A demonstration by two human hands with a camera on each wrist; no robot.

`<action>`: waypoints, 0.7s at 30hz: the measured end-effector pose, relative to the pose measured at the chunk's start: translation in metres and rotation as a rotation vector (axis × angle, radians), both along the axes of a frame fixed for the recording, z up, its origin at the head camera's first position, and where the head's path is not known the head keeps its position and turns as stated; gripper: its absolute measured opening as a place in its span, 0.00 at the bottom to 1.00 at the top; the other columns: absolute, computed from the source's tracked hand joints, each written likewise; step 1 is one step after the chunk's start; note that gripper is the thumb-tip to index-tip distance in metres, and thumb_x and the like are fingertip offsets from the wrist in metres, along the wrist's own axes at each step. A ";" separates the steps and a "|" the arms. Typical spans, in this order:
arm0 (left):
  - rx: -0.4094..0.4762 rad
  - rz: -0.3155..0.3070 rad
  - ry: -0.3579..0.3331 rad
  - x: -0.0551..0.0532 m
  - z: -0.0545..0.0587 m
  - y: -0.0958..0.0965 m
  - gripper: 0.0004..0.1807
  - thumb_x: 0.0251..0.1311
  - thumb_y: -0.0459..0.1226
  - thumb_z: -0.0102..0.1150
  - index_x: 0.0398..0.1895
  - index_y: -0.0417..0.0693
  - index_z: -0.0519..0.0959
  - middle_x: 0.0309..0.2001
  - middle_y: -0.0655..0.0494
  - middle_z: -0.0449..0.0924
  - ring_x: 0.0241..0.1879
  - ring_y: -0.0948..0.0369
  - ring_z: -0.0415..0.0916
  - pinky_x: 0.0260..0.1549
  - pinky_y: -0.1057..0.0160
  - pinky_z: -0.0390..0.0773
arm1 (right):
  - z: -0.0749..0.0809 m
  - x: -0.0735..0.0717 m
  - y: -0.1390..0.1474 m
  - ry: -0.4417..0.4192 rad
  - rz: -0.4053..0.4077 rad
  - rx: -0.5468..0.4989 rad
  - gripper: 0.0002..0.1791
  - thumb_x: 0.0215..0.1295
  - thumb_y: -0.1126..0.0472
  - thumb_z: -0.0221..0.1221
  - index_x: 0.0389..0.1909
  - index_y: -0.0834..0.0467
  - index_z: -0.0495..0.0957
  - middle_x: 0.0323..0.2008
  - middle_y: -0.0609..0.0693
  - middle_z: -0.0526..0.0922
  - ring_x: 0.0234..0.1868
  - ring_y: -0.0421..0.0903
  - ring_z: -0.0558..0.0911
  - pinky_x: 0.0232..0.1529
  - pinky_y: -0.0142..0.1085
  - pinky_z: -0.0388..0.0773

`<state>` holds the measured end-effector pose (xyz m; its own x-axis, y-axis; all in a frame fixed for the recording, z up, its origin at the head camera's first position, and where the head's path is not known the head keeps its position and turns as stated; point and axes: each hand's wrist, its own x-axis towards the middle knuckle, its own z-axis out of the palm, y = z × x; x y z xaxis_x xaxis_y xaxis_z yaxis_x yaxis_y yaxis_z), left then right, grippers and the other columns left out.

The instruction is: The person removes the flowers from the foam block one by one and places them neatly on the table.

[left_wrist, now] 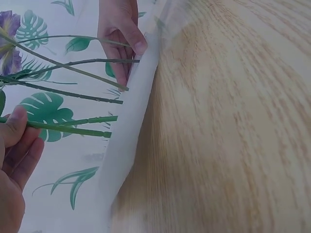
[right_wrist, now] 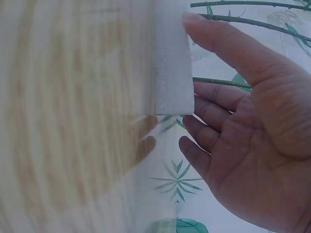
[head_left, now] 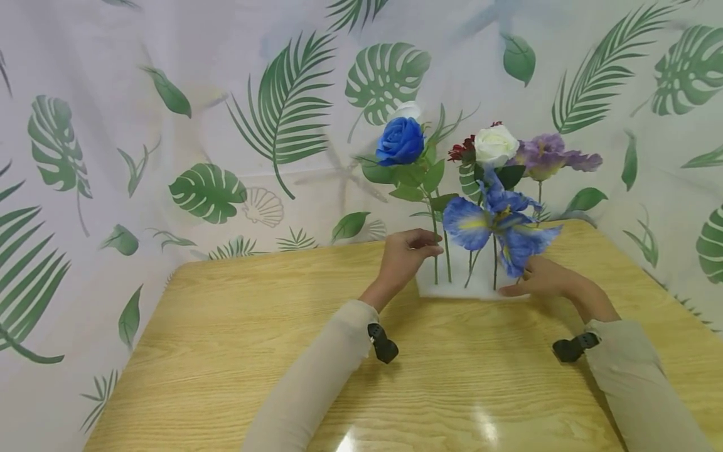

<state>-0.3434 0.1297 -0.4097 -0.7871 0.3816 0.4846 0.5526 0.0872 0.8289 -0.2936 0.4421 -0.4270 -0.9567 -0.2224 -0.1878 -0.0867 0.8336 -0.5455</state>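
A white foam block (head_left: 452, 290) lies on the table with several artificial flowers standing in it by their stems. My left hand (head_left: 400, 256) pinches the green stem (left_wrist: 73, 129) of the blue rose (head_left: 401, 142) between thumb and fingers, above the foam. At the block's right end is my right hand (right_wrist: 252, 121), thumb tip on the foam's top and the other fingers loosely bent around the end. A blue iris (head_left: 499, 223) leans in front of that hand and hides part of it. A white rose (head_left: 496, 145) and a purple iris (head_left: 545, 157) rise behind.
The wooden table (head_left: 243, 339) reaches back to a leaf-printed curtain (head_left: 214, 81). Small dark red flowers (head_left: 463, 150) sit beside the white rose, and another white bloom (head_left: 405, 112) shows behind the blue rose. Black cameras are strapped to both wrists.
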 end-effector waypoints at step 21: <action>-0.009 -0.050 0.053 0.000 0.003 0.004 0.11 0.64 0.27 0.64 0.49 0.32 0.86 0.45 0.41 0.89 0.43 0.51 0.89 0.42 0.72 0.85 | 0.000 0.000 0.000 0.056 0.111 -0.095 0.46 0.60 0.54 0.72 0.71 0.75 0.63 0.73 0.75 0.60 0.74 0.69 0.63 0.72 0.60 0.64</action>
<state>-0.3435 0.1333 -0.4068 -0.7405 0.4243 0.5211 0.5993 0.0661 0.7978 -0.2937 0.4418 -0.4270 -0.9337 -0.3414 -0.1081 -0.2076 0.7620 -0.6135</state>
